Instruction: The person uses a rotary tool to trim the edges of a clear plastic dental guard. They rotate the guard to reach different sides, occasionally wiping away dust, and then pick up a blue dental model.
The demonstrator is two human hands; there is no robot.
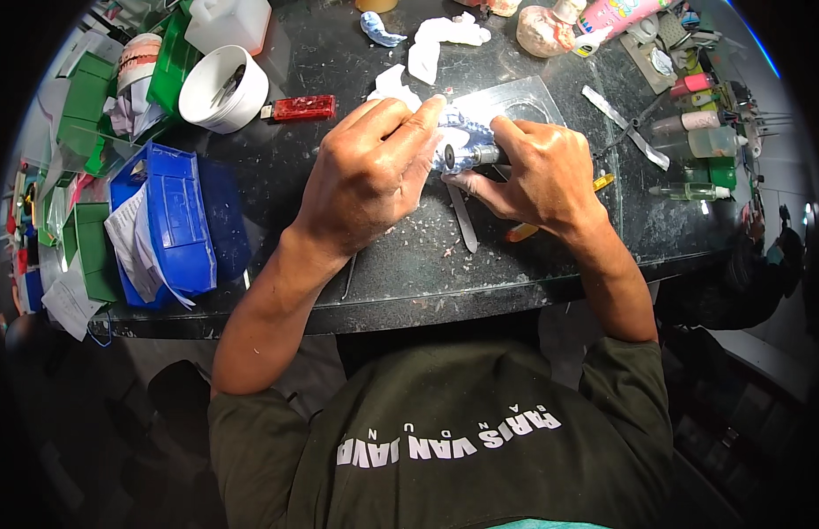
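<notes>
My left hand (365,167) is closed, its thumb and fingers pinching a small shiny blue-and-white piece (455,134) whose exact kind is partly hidden by the fingers. My right hand (543,167) wraps round a silver cylindrical tool (482,155) with a dark round end, which meets the piece between both hands. The fingers cover much of the tool. Below them a flat metal blade (464,220) lies on the dark table. A yellow-orange handle (521,232) shows partly under my right wrist. Behind the hands lies a clear plastic sheet (528,95).
On the left stand a blue bin (187,220) with papers, a white tub (198,104), green bins (93,79) and a dental model (139,62). A red block (305,108) lies beyond my left hand. White scraps (422,60), a pink bottle (617,18) and small bottles (714,141) are farther off.
</notes>
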